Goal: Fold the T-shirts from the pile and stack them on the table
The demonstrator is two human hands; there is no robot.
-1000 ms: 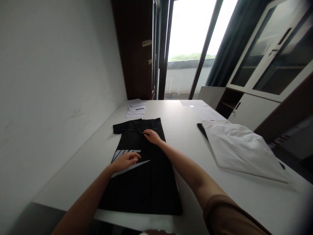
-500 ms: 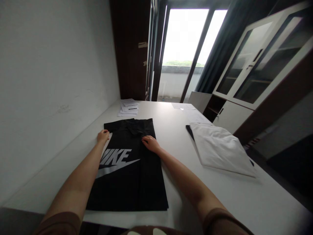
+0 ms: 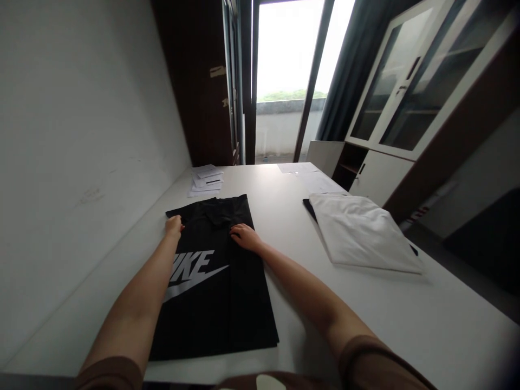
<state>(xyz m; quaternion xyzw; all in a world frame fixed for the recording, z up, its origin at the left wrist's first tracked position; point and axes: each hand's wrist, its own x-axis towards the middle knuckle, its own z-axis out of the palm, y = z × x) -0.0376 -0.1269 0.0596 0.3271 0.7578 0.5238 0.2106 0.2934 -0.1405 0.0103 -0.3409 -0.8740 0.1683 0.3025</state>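
A black T-shirt (image 3: 211, 314) with a grey NIKE print lies in front of me, its right side and sleeve folded inward. At its upper left edge my left hand (image 3: 174, 224) is closed on the fabric in a pinch. My right hand (image 3: 245, 237) rests on the folded right part, below the sleeve, palm down with the fingers stretched over the cloth. My left forearm hides part of the shirt's left edge and the start of the print.
The shirt lies on a white table (image 3: 280, 216). A folded white garment (image 3: 361, 233) rests over a dark one at the right. Papers (image 3: 205, 184) with a pen lie at the far left, with more sheets (image 3: 306, 176) at the far right. A wall (image 3: 81, 162) borders the left side.
My left hand has moved slightly toward the shirt's upper left corner, and the pale strip beside it no longer shows. My right hand stays on the shirt. The view has shifted slightly.
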